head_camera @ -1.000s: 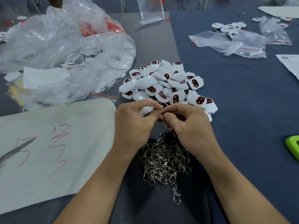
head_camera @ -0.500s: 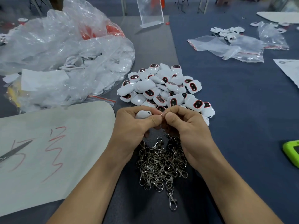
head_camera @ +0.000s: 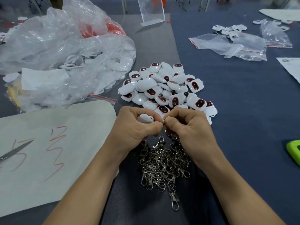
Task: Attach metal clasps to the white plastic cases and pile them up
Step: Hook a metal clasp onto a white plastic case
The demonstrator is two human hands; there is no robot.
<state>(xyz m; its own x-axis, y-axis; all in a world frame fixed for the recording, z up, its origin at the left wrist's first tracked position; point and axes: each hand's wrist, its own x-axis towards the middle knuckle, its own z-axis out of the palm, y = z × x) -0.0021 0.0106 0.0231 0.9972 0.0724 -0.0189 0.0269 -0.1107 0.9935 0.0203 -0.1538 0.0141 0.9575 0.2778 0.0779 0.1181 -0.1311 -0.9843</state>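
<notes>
Left hand (head_camera: pixel 134 127) is curled round one white case (head_camera: pixel 144 118), whose loop end is turned toward the right. Right hand (head_camera: pixel 190 130) is pinched on the ring of a metal clasp (head_camera: pixel 164 120), thumb and forefinger closed on it. The ring is held right against the case's loop, and whether it is threaded cannot be told.

Against the frames of the last second little is changed. The same pinch is kept, the hands are still joined at the fingertips, and nothing has been put down. The attaching step is therefore judged still under way, with this case not yet ready for piling.

Loose clasps (head_camera: pixel 164 161) are heaped just under the wrists. The pile of cases (head_camera: pixel 165 88) is lying just beyond the hands on the desk (head_camera: pixel 243 111). A plastic bag (head_camera: pixel 65 54) of more white parts is seen far left, with a paper sheet (head_camera: pixel 48 143) nearer.
</notes>
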